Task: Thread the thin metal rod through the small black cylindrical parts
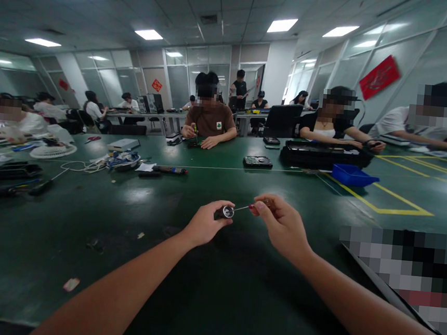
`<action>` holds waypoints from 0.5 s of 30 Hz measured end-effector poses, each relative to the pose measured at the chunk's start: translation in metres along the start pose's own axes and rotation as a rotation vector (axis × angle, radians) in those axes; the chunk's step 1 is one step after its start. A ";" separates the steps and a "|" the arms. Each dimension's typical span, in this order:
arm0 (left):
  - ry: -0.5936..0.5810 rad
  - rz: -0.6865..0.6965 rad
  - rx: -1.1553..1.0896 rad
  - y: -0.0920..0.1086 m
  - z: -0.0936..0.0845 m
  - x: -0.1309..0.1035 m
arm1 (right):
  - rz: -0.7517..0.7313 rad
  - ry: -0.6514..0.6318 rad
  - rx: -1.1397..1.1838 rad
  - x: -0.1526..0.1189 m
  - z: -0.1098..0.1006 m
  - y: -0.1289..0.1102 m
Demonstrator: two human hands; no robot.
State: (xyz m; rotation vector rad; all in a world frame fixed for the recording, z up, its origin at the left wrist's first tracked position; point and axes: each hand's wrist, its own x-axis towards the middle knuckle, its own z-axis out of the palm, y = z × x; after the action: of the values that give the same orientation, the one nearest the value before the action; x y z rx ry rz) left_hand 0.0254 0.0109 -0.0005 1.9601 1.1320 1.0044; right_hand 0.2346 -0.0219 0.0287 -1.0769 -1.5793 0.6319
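My left hand (206, 222) is closed on a small dark cylindrical part with a silver rim (228, 212), its round end facing me. In my right hand (284, 226) is a screwdriver (242, 208) with a thin metal shaft and a reddish-brown handle, mostly covered by my fingers. The shaft points left, and its tip is at the rim of the cylindrical part; whether it touches inside I cannot tell. Both hands are held above the green tabletop (212, 297).
Across the table a person (211, 117) works with a tool. A hard drive (258, 161), a blue tray (353, 176) and a long black casing (324, 156) lie beyond my hands. Cables (122, 162) and a dark tool (168, 170) are left of centre. A pixelated screen (413, 278) is at right.
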 end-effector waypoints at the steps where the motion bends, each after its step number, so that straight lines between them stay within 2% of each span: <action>1: 0.004 -0.004 0.001 0.000 0.000 0.000 | 0.004 -0.007 -0.012 0.000 0.001 0.001; 6: 0.015 -0.020 0.014 0.003 -0.005 0.000 | 0.012 -0.025 -0.073 0.002 -0.001 -0.001; 11: 0.010 0.044 0.100 0.004 -0.011 -0.006 | 0.037 -0.016 -0.321 0.004 -0.003 -0.005; 15: -0.041 0.063 0.152 -0.001 -0.012 -0.009 | 0.016 -0.123 -0.282 0.006 -0.002 -0.004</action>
State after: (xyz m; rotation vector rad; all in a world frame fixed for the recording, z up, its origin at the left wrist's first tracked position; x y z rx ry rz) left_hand 0.0117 0.0048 0.0023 2.1383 1.1598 0.9293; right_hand 0.2349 -0.0188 0.0354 -1.2787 -1.8063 0.5031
